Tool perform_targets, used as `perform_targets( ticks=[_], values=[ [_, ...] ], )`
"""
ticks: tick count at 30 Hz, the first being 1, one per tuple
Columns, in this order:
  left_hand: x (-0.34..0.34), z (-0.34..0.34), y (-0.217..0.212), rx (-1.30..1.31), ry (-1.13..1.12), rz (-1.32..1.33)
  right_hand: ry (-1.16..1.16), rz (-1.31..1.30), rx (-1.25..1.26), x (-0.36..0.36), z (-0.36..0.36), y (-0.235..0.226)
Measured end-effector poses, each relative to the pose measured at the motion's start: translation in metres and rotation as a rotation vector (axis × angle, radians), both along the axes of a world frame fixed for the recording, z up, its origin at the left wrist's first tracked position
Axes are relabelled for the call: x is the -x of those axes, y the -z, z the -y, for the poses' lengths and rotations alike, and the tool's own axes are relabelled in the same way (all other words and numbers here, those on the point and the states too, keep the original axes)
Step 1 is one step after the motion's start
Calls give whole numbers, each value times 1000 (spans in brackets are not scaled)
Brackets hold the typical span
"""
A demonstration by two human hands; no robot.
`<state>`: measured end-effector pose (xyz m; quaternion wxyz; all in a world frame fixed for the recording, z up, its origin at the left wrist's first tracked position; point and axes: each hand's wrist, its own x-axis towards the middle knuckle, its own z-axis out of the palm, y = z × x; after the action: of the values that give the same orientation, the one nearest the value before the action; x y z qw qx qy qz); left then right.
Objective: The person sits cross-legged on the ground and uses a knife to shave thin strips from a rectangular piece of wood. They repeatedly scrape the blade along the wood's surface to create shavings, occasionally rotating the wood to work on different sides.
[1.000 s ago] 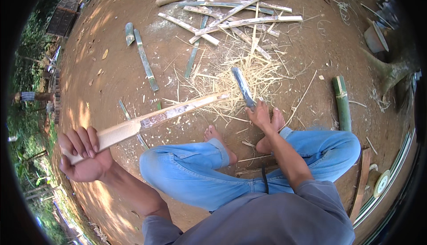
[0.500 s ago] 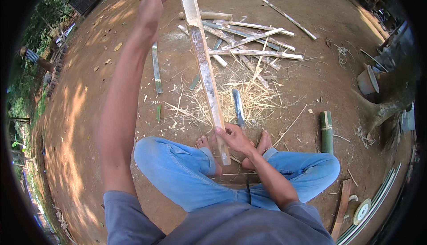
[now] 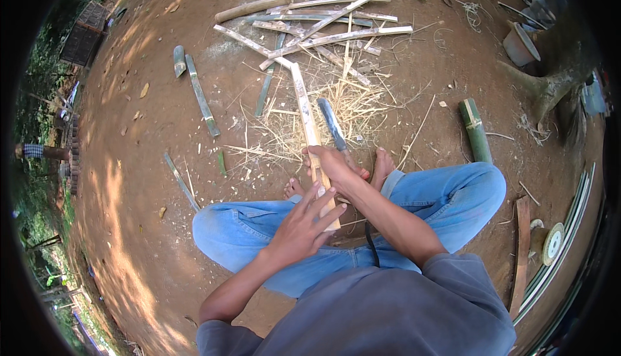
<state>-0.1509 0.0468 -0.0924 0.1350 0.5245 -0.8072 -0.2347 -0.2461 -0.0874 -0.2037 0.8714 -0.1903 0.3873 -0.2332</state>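
A pale split bamboo strip (image 3: 303, 100) slants away from my lap, its far end over the pile beyond. My right hand (image 3: 335, 167) is closed around the strip near its lower part. Over the strip's near end, my left hand (image 3: 301, 226) has its fingers spread; whether they touch the strip I cannot tell. A knife (image 3: 331, 123) with a broad dark blade points away just right of the strip. Its handle runs down beside my right hand, and I cannot make out whether that hand also holds it.
Bamboo shavings (image 3: 369, 120) cover the ground before my feet. Beyond lie several split strips (image 3: 362, 34) and a bamboo pole piece (image 3: 253, 8). A green bamboo section (image 3: 475, 133) stands by my right knee. A bucket (image 3: 521, 44) and tree base (image 3: 550, 91) are farther right.
My left hand has come back from far up the strip to its near end. The strip has lowered and now reaches less far up the view. My right hand still grips it.
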Motion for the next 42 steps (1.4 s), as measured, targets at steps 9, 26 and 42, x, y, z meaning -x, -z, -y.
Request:
perform_targets(
  ticks=[9,26,42],
  values=[
    [-85,73,-85,484,-591,-472,-162,-9,352,19,38,-29],
    [-172,128,-161,425,-845,-715,-718,-1172,855,69,9,182],
    [-166,93,-151,446,-791,-778,70,-640,723,34,-15,33]
  ],
)
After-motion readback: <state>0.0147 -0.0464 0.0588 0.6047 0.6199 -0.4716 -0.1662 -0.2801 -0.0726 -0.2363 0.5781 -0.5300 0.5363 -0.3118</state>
